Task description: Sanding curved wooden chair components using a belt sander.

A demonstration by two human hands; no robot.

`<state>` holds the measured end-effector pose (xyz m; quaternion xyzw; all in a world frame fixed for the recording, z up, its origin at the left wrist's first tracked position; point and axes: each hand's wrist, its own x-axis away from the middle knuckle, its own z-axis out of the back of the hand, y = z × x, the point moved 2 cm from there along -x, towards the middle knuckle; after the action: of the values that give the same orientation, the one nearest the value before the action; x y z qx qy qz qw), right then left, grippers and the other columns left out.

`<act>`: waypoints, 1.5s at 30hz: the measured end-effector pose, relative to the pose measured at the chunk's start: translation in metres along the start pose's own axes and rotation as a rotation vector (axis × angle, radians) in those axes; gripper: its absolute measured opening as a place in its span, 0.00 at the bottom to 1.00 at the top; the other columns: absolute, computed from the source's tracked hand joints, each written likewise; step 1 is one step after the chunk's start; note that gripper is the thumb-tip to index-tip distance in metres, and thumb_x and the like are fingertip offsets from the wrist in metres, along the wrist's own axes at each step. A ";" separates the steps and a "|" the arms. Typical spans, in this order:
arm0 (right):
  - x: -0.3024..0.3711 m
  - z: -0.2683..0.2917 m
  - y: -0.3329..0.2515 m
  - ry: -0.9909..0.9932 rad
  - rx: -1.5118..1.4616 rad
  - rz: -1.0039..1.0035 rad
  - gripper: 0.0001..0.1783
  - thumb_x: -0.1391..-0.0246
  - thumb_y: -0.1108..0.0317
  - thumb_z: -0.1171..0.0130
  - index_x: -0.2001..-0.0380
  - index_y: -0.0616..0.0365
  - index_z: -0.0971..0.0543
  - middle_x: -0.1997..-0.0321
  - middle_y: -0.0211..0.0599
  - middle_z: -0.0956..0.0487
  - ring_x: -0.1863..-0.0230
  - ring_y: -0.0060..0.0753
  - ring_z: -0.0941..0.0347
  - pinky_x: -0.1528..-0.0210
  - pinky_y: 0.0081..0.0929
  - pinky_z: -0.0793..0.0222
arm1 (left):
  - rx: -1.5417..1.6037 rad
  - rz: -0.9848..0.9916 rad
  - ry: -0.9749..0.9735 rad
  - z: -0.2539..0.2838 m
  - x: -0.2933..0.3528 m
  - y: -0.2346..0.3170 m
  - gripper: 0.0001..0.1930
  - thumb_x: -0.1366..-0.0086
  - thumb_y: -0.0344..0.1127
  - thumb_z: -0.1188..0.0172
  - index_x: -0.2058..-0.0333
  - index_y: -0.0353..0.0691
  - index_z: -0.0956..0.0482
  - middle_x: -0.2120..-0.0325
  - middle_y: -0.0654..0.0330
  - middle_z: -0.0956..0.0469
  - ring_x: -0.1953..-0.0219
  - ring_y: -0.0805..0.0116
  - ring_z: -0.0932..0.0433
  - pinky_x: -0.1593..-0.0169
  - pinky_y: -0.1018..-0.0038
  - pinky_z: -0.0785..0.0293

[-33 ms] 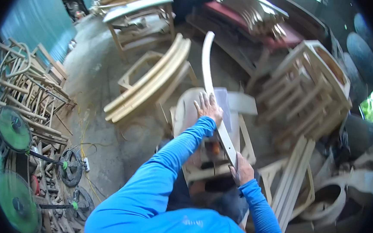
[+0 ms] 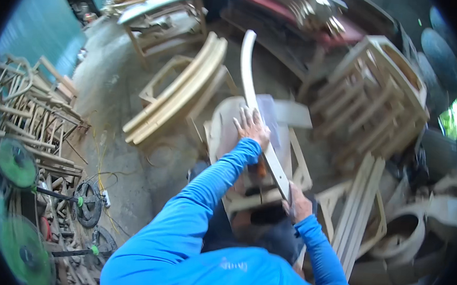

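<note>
A long, pale curved wooden slat (image 2: 248, 72) lies across a small wooden stand (image 2: 226, 120), its far end bending up and to the left. My left hand (image 2: 254, 129) rests flat on the slat's middle, fingers spread. At the near end, my right hand (image 2: 300, 205) is closed around the slat, close to a small dark hole in its face. A greyish sheet (image 2: 268, 109) lies on the stand beside the slat. Below the slat, an orange object (image 2: 261, 168) is partly hidden and too blurred to name.
Two curved wooden pieces (image 2: 182, 89) lie on a frame to the left. Straight slats (image 2: 358, 210) lean at the right, below a stack of wooden frames (image 2: 369, 99). Green-wheeled equipment (image 2: 16, 163) and piled chair parts (image 2: 30, 105) stand at far left, near a yellow cord (image 2: 99, 173).
The whole view has shifted slightly, so the surroundings sit a little higher and further left. Both hands keep their places on the slat.
</note>
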<state>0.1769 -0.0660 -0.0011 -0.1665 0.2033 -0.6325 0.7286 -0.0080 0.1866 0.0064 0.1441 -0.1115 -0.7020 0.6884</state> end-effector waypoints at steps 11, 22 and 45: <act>0.213 0.060 0.021 0.023 -0.135 -0.002 0.40 0.54 0.62 0.25 0.37 0.55 0.26 0.60 0.48 0.20 0.63 0.53 0.20 0.59 0.42 0.21 | -0.015 -0.096 0.076 -0.005 0.096 0.014 0.46 0.40 0.48 0.45 0.27 0.33 0.47 0.26 0.37 0.52 0.22 0.39 0.60 0.26 0.34 0.69; 0.043 0.039 -0.022 0.167 0.006 -0.021 0.36 0.52 0.61 0.27 0.39 0.57 0.25 0.51 0.42 0.23 0.54 0.48 0.22 0.54 0.40 0.24 | -0.102 -0.164 0.096 -0.007 -0.101 -0.007 0.42 0.35 0.51 0.51 0.25 0.42 0.47 0.24 0.46 0.52 0.21 0.47 0.60 0.24 0.38 0.68; -0.308 -0.033 -0.059 0.344 0.391 0.092 0.30 0.45 0.51 0.35 0.45 0.61 0.19 0.32 0.40 0.31 0.25 0.48 0.46 0.23 0.51 0.58 | 0.006 -0.084 0.168 -0.013 -0.390 -0.090 0.43 0.37 0.60 0.47 0.24 0.61 0.48 0.22 0.54 0.53 0.22 0.50 0.53 0.25 0.37 0.61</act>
<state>0.0736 0.2308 0.0259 0.0966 0.2055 -0.6451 0.7296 -0.0830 0.5793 -0.0183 0.2091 -0.0493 -0.7155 0.6647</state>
